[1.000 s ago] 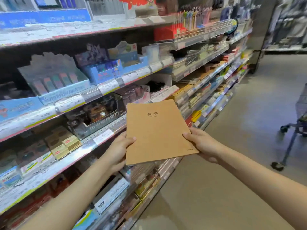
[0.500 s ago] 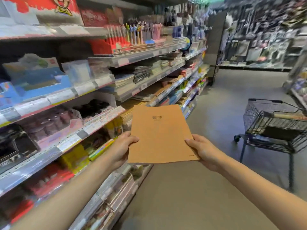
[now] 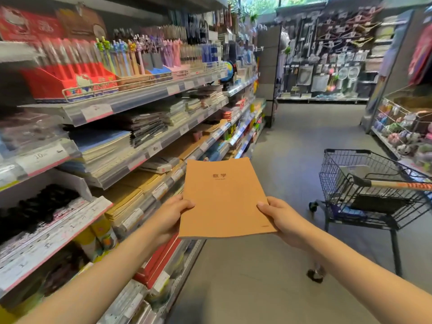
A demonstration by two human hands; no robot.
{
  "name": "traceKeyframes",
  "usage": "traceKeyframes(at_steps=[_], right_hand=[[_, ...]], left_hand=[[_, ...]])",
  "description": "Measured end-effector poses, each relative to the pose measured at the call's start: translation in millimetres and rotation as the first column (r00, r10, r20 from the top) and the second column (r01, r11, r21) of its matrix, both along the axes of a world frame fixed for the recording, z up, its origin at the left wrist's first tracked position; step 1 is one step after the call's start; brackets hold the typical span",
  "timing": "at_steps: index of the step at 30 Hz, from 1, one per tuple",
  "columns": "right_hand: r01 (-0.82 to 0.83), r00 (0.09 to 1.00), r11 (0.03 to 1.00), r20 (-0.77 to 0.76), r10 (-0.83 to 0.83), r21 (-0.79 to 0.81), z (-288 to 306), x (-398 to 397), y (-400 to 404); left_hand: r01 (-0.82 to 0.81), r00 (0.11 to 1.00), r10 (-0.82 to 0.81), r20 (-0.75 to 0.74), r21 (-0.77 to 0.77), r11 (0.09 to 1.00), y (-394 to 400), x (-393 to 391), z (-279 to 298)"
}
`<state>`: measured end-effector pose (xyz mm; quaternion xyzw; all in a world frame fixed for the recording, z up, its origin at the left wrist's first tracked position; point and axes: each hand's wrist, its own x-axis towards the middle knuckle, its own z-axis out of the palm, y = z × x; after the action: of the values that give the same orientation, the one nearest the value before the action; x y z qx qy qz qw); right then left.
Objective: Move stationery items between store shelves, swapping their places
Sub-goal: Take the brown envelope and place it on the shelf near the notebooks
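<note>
A brown kraft notebook (image 3: 224, 199) with dark printed characters on its cover is held out in front of me over the aisle. My left hand (image 3: 171, 213) grips its left edge, thumb on top. My right hand (image 3: 281, 218) grips the lower right edge, thumb on the cover too. To the left run store shelves (image 3: 140, 157) stacked with notebooks; a pile of similar brown notebooks (image 3: 126, 199) lies on the shelf just left of my left hand.
A black wire shopping cart (image 3: 369, 190) with an orange handle stands in the aisle to the right. Pens in red and pastel display boxes (image 3: 98, 73) fill the upper shelf. A rack of small goods (image 3: 402, 134) lines the far right. Grey floor runs ahead.
My view has swung right along the aisle, bringing the cart and the far wall into sight. Both hands keep the same hold on the notebook, which now sits further along the shelves.
</note>
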<state>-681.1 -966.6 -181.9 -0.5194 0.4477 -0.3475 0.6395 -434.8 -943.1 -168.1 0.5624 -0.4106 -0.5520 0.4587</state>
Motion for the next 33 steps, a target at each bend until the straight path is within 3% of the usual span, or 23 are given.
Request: traceKeyframes(at_steps=[8,20,33], right_hand=[[0.053,0.999,0.998,-0.007,-0.053,-0.022,5.8,-5.4,-159.7],[0.063,0.996,0.997,-0.056,-0.065,-0.040,-8.3,-47.9,-394.6],[-0.141,0.987,0.990,-0.078,0.142,0.022,1.4,-83.5,-667.6]], left_hand=[[0.128,0.992,-0.128,0.022,0.006,0.992,-170.4,3.1,6.5],[0.142,0.990,-0.141,-0.010,0.030,0.989,-406.1,-36.3,-10.0],[-0.084,0.987,0.098,-0.129,0.111,0.990,-622.7,-81.9,-29.1]])
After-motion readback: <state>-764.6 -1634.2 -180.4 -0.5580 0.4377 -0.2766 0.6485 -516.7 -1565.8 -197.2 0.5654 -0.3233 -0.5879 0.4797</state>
